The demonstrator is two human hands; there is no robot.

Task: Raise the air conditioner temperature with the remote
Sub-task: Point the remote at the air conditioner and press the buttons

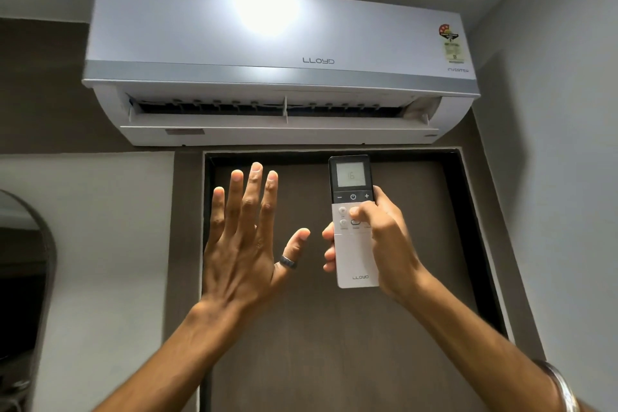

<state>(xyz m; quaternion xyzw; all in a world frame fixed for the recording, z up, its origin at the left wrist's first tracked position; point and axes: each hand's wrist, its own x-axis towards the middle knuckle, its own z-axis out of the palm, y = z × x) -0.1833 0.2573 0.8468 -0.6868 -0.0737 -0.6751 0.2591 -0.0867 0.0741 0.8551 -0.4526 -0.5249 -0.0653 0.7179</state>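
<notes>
A white wall-mounted air conditioner [277, 53] hangs above a dark door, its lower flap open. My right hand [384, 241] holds a white and black remote [354, 254] upright below the unit. The remote's small screen reads 16. My thumb rests on a round button just under the black strip with the minus, power and plus keys. My left hand [244, 241] is raised beside the remote, palm away from me, fingers spread, holding nothing. It has a dark ring on the thumb.
A dark brown door [334, 344] in a black frame fills the space behind my hands. Grey walls stand to the left and right. An arched mirror [23, 278] sits at the left edge.
</notes>
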